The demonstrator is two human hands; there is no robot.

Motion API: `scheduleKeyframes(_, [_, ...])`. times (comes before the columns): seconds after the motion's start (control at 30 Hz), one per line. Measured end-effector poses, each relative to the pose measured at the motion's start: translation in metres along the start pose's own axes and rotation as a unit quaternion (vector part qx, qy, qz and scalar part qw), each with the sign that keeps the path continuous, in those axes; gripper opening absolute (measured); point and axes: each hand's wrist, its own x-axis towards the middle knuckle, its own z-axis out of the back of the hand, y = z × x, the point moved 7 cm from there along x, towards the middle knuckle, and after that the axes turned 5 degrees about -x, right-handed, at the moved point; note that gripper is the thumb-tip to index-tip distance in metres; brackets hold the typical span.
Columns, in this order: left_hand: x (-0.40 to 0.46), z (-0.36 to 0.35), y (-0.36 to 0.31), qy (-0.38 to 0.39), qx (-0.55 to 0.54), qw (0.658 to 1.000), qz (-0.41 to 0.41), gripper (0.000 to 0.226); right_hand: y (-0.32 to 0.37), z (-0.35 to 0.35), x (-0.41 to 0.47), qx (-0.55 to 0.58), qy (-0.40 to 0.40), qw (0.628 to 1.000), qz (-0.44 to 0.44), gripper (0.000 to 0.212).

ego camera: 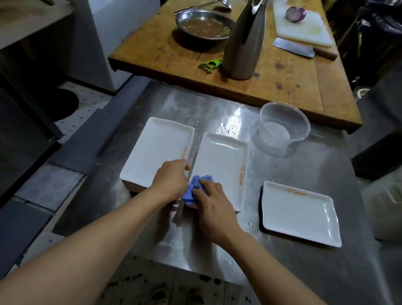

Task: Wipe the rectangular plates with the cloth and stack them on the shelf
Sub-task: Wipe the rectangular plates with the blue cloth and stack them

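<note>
Where the steel table [282, 261] meets the wooden table [292, 87] behind it, the metal is wet, with droplets and glare near the far edge. Tiled floor shows to the left and below.

On the wood: a tall steel flask [244, 40], a green peeler [210, 65] just beside its base, a metal bowl [203, 24] with a ladle [203, 4] behind it, a white cutting board [302, 24] carrying half a red onion [295, 14], and a cleaver [303, 49] at the board's near edge.

On the steel: a clear plastic tub [284, 127] near the far edge, and three white rectangular plates. The left plate [157, 150] and the middle plate [220, 162] lie side by side with a narrow gap between them. The right plate [300, 213] sits apart, turned crosswise, orange print along its far rim.

The blue cloth [197, 189] is bunched at the near left corner of the middle plate. The right hand [215, 209] is curled over the cloth, fingertips pressing into it. The left hand [170, 178] is loosely curled at the gap between the left and middle plates, touching the cloth's left edge; whether it pinches a plate rim cannot be told.
</note>
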Motion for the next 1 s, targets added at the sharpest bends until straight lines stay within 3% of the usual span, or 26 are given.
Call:
scheduleKeyframes(0.13, [0.003,-0.002,-0.011,-0.03,0.095,0.995,-0.007,0.029,-0.021,0.008,-0.014,-0.051,0.001,0.999,0.01,0.036])
scheduleKeyframes(0.3, [0.008,-0.007,-0.019,-0.053,0.179,0.982,0.005,0.024,-0.052,0.022,-0.022,-0.099,-0.052,0.993,-0.033,0.025])
scheduleKeyframes(0.47, [0.014,-0.009,-0.017,-0.056,0.189,0.98,0.009,0.026,-0.076,0.019,0.036,-0.104,-0.034,0.994,-0.012,0.047])
scheduleKeyframes(0.67, [0.016,-0.011,-0.014,-0.065,0.174,0.983,0.002,0.025,-0.091,0.018,0.096,-0.124,-0.004,0.992,-0.016,0.055])
scheduleKeyframes(0.83, [0.015,-0.013,-0.016,-0.064,0.159,0.985,-0.002,0.024,-0.057,0.015,0.068,-0.013,-0.045,0.998,0.041,0.05])
scheduleKeyframes(1.0, [0.012,-0.011,-0.017,-0.077,0.154,0.985,-0.014,0.012,-0.043,0.01,0.017,0.069,-0.012,0.996,0.058,0.037])
